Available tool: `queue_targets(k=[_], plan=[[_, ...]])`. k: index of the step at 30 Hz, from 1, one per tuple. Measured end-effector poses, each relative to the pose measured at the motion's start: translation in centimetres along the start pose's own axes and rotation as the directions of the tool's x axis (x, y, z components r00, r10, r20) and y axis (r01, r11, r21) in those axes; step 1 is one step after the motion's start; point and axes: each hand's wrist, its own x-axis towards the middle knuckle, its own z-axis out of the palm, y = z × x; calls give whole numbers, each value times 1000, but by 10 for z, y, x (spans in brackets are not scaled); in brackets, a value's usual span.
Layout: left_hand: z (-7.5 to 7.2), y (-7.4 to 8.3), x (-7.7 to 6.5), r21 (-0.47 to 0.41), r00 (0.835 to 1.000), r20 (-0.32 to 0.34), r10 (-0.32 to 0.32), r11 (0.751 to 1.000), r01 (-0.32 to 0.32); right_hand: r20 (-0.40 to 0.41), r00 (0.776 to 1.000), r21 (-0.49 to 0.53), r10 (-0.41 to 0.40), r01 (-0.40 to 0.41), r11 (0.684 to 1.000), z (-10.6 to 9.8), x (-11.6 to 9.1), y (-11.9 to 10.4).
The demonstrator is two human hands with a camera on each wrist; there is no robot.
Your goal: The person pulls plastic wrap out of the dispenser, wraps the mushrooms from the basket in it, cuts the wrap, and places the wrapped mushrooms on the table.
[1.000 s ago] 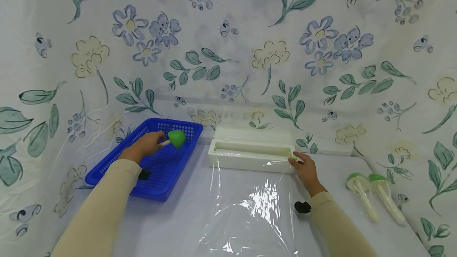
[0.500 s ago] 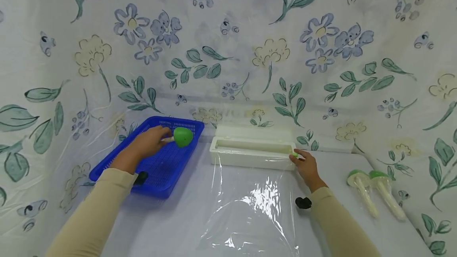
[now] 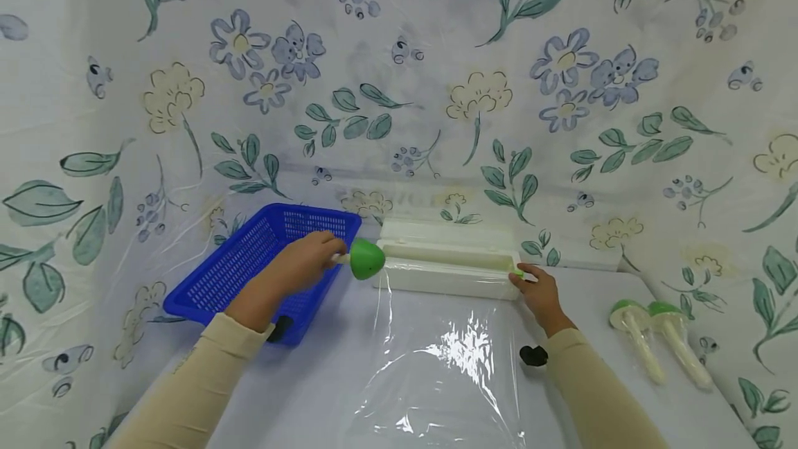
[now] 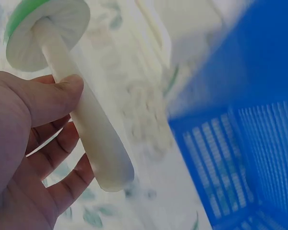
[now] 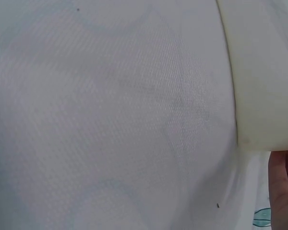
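My left hand (image 3: pixel 305 260) pinches the white stem of a green-capped toy mushroom (image 3: pixel 366 259) near the blue basket's right side. In the left wrist view, thumb and fingers hold the stem (image 4: pixel 98 143) just below the cap's pale underside. At the right end of a white plastic-wrap dispenser (image 3: pixel 449 281), my right hand (image 3: pixel 539 295) pinches a small green slide cutter (image 3: pixel 517 274) between thumb and index finger. Clear plastic wrap (image 3: pixel 449 373) is drawn from the dispenser toward me over the table. The dispenser's lid (image 3: pixel 445 233) stands raised at the back.
The blue basket (image 3: pixel 218 283) stands on the left, a dark object (image 3: pixel 282 328) at its near end partly hidden by my sleeve. Two wrapped green-capped mushrooms (image 3: pixel 679 352) lie at the right. A small black object (image 3: pixel 533 356) rests beside the wrap. Behind hangs a floral sheet (image 3: pixel 411 89).
My left hand has carried the mushroom rightward, out from over the basket toward the dispenser. My right hand has stayed at the dispenser's right end.
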Motion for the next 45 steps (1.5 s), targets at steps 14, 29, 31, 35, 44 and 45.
queue_targets(k=[14, 29, 31, 35, 44, 45], plan=[[57, 66, 12, -7, 963, -7, 268, 963, -269, -12, 1000, -32, 19, -19, 999, -3, 4, 2], [77, 103, 3, -23, 932, 2, 362, 932, -362, -21, 1000, 23, 7, -7, 1000, 2, 0, 4], [78, 107, 1, -30, 934, 12, 357, 934, -357, -22, 1000, 19, 14, -14, 1000, 2, 0, 4], [80, 114, -2, -38, 933, 24, 359, 933, -358, -20, 1000, 4, 21, -21, 1000, 2, 0, 4], [84, 125, -3, -28, 930, 31, 366, 930, -366, -28, 999, 33, 26, -25, 999, 2, 0, 5], [85, 126, -3, -28, 928, 32, 370, 929, -369, -31, 999, 36, 26, -25, 999, 3, 1, 5]])
